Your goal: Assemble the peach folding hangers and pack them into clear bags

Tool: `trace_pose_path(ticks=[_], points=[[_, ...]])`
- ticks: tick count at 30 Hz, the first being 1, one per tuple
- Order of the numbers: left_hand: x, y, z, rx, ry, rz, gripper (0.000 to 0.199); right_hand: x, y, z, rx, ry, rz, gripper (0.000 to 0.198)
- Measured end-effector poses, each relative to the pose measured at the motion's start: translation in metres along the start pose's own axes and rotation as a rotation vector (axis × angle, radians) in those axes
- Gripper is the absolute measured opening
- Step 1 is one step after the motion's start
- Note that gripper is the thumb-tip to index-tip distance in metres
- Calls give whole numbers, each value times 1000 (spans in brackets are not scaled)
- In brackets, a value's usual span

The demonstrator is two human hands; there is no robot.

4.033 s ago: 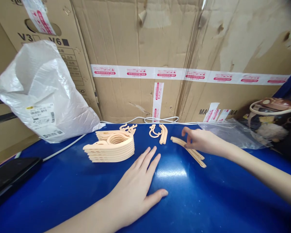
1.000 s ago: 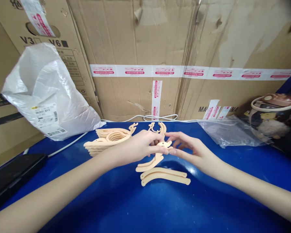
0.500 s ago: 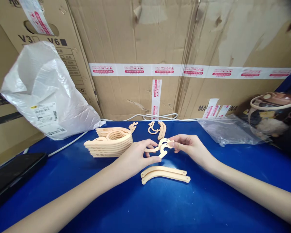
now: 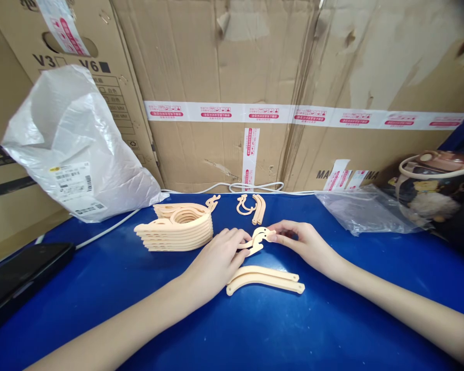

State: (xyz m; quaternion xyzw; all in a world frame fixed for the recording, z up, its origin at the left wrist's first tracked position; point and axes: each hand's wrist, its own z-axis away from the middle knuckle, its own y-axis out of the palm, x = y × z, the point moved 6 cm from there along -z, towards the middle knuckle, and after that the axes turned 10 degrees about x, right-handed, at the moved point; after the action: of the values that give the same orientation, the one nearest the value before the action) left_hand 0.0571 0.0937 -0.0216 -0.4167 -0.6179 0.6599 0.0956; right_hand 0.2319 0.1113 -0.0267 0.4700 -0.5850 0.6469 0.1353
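Observation:
Between my hands is a pale yellow plastic hanger hook piece [image 4: 260, 236] with small dark holes. My left hand [image 4: 222, 260] pinches its left end between thumb and fingers, partly covering it. The thumb and fingertips of my right hand [image 4: 299, 239] are closed on its right end. Just below lie two curved hanger arms [image 4: 266, 281], side by side and close to my left wrist. Left of my left hand stands a stack of folded peach hangers [image 4: 174, 232]. Behind the hands lie a loose hook [image 4: 245, 207] and a pair of arms [image 4: 259, 208].
A white plastic mailing bag [image 4: 77, 149] leans at the left, with a black phone-like device [image 4: 27, 278] in front. Cardboard boxes [image 4: 216, 62] wall off the back of the blue table [image 4: 274, 335]. A clear bag [image 4: 367, 208] and a patterned handled bag [image 4: 429, 185] sit right.
My hands have lowered slightly with the hook piece, and it has tilted. My left fingers now cover more of its left end. The stack and the loose arms stay put.

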Motion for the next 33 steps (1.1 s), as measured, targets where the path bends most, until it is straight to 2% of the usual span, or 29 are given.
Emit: trace_pose_path(ticks=[10,15,19,22,26,30,33], points=[[-7,-1,1,-19,88,-386,22,0,0,0,-13,-15,253,33],[-10,-1,7,-31,126,-431,23,4,-2,1,-30,-28,420,31],[-14,-1,10,-38,134,-415,26,18,-8,-7,-42,-73,644,27],[-14,-2,10,-43,125,-391,27,30,-12,-29,20,-143,765,23],[-14,-1,11,-26,123,-379,28,40,-12,-77,99,-238,942,24],[-14,-1,12,-16,123,-387,30,40,2,-121,218,-323,1143,23],[-13,-1,13,-26,129,-399,31,39,18,-140,316,-370,1263,16]])
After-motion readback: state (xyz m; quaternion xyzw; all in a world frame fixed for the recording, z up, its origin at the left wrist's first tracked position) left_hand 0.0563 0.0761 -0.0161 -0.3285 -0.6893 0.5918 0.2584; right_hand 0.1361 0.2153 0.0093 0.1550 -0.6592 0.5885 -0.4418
